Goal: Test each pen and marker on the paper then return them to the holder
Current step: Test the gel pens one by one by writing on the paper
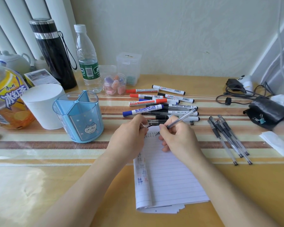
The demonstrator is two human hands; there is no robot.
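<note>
The right hand (pixel 175 136) grips a clear pen (pixel 182 117), tip on the paper (pixel 170 174). The left hand (pixel 128 136) pinches a dark thing (pixel 150 125).

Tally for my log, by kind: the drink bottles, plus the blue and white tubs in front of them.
Black flask: 1
Clear water bottle: 1
Iced tea bottle: 1
Blue pen holder: 1
White tub: 1
Total: 5

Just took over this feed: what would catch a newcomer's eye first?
Centre: the right hand writes with a clear pen on the lined paper; the left hand pinches what looks like its cap. Behind lie whiteboard markers; left stands the blue holder.
</note>
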